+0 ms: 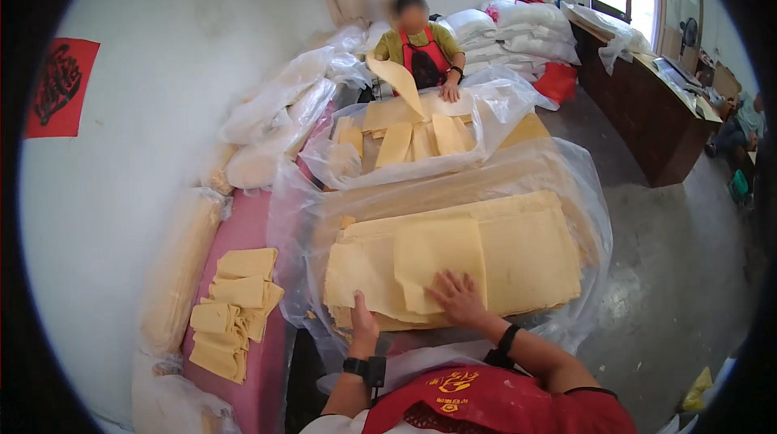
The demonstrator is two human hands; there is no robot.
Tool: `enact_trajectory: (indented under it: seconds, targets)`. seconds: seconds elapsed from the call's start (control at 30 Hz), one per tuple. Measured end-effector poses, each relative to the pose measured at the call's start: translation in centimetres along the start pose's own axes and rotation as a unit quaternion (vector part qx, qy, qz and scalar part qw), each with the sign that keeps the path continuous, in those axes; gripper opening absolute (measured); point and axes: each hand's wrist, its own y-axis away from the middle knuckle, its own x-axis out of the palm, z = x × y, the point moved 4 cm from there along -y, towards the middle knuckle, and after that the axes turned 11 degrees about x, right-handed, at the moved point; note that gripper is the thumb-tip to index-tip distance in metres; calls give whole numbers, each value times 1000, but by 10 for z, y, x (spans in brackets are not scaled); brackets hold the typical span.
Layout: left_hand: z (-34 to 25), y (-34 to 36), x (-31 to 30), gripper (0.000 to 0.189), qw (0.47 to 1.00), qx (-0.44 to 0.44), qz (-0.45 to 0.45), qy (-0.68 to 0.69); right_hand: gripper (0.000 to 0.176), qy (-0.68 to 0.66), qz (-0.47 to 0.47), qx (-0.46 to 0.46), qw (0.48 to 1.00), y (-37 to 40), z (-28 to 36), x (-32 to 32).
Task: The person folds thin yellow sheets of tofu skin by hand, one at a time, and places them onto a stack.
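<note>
Right hand (458,298) lay spread on the top yellow sheet (438,249), left hand (363,327) by the sheet stack (530,252) edge, grip unclear; flat, even pressure seemed best.

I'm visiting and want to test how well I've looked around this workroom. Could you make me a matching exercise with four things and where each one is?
Things
1. Red paper
2. Wearer's right hand
3. White sacks
4. Small folded yellow pieces

Places
A. On the pink surface
B. Piled at the back of the room
C. On the wall
D. Palm-down on the large sheet stack

Right pairs: 1-C; 2-D; 3-B; 4-A
</note>
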Motion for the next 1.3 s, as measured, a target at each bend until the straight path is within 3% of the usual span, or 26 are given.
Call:
enact_trajectory:
  seconds: [0.17, 0.23, 0.3, 0.37, 0.43, 0.47, 0.5, 0.53, 0.6, 0.63, 0.7, 0.73, 0.77, 0.8, 0.83, 0.9, 0.93, 1.03, 1.13, 1.2, 1.23, 1.3]
  targets:
    - [-1, 3, -10, 52, 999, 23, -10, -47, 60, -20, 25, -10, 999, 0, 19, -11]
    - [-4, 4, 9, 52, 958, 115, 101, -244, 59, 7, 42, -18, 999, 0, 22, -7]
    - [16, 6, 34, 48, 927, 124, 174, -308, 55, 21, 28, -103, 994, -1, 26, 8]
    - [20, 17, 69, 48, 884, 121, 312, -328, 51, 55, 52, -115, 990, 3, 24, 17]
    - [-7, 43, 114, 54, 835, 272, 362, -312, 47, 91, 77, -123, 985, 8, 19, 19]
    - [5, 43, 113, 54, 838, 272, 361, -306, 44, 102, 137, -104, 980, 10, 13, 23]
    - [26, 47, 110, 57, 761, 304, 402, -408, 42, 111, 198, -83, 970, 15, 7, 27]
    - [47, 51, 105, 60, 670, 329, 437, -501, 42, 114, 201, -81, 970, 22, 2, 27]
    - [57, 60, 105, 60, 644, 355, 430, -524, 43, 24, 135, -44, 990, 26, -3, 7]
    - [61, 63, 103, 61, 613, 381, 420, -550, 43, 26, 138, -43, 989, 31, -10, -3]
    - [64, 64, 105, 61, 607, 378, 416, -562, 45, -28, 166, -22, 985, 27, -8, -75]
    - [65, 66, 106, 60, 600, 374, 411, -575, 45, -26, 170, -24, 985, 28, -24, -58]
    - [65, 68, 107, 60, 604, 372, 409, -574, 45, -112, 42, 80, 990, 25, -55, -38]
    - [63, 69, 108, 63, 572, 375, 415, -600, 45, -193, -89, 182, 960, 28, -79, -31]
    - [61, 71, 111, 65, 539, 379, 420, -624, 45, -190, -88, 183, 961, 22, -83, -33]
    - [56, 73, 114, 70, 545, 377, 427, -616, 51, -297, 41, 257, 919, -7, -87, -34]
    - [54, 73, 115, 75, 548, 375, 434, -609, 51, -297, 40, 257, 919, -16, -86, -38]
    - [48, 72, 114, 83, 536, 370, 455, -607, 46, -239, 78, 237, 938, -34, -90, -24]
    - [30, 79, 115, 90, 517, 324, 487, -625, 43, -303, 159, 164, 925, -31, -96, 13]
    - [24, 89, 110, 84, 518, 358, 499, -596, 37, -335, 154, 359, 857, -8, -81, -9]
    - [24, 97, 106, 78, 513, 391, 515, -564, 37, -331, 158, 356, 859, 6, -69, -10]
    - [41, 87, 86, 68, 530, 419, 512, -530, 38, -477, 156, 388, 773, 35, -46, -10]
